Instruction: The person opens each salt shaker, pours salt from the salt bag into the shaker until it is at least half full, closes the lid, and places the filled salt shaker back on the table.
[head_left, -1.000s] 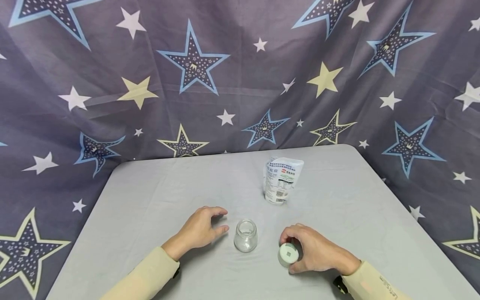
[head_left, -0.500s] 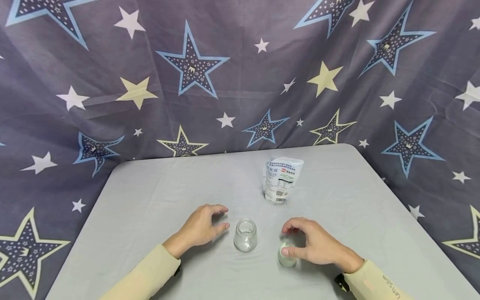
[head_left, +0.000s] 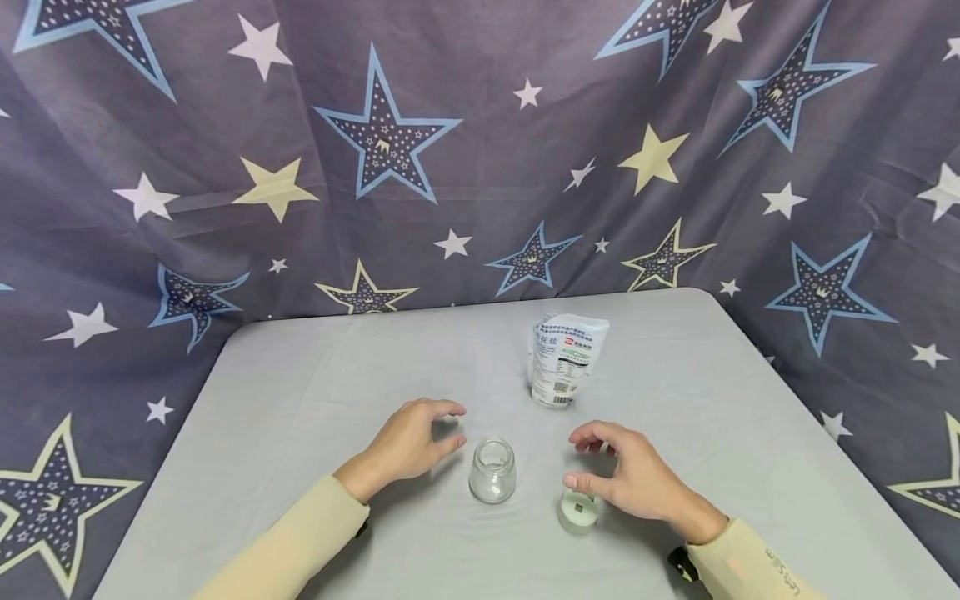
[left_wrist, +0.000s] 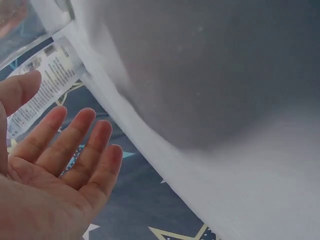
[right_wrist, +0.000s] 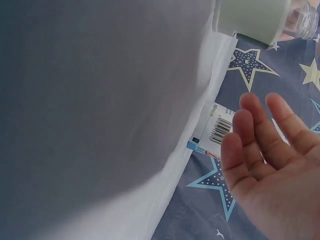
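A small clear glass jar (head_left: pixel 492 473) stands upright and uncapped between the hands. Just left of it is my left hand (head_left: pixel 405 442), fingers spread and thumb apart, holding nothing. The left wrist view shows that palm (left_wrist: pixel 60 175) with its fingers relaxed below the jar (left_wrist: pixel 30 25). To the jar's right, a pale green lid (head_left: pixel 578 515) with a small square on top rests on the table. My right hand (head_left: pixel 633 475) hovers at the lid's far right side, its thumb overlapping the lid's back edge. Loosely bent fingers (right_wrist: pixel 250 135) show in the right wrist view, clear of the lid (right_wrist: pixel 255 20).
A white printed salt pouch (head_left: pixel 564 360) stands upright behind the jar, toward the back of the table. Grey cloth covers the table (head_left: pixel 315 375). A dark star-patterned curtain (head_left: pixel 480 167) hangs along the back and sides.
My right hand has let go of the lid and lifted back from it, leaving it on the table. My left hand has moved slightly up and right, closer to the jar.
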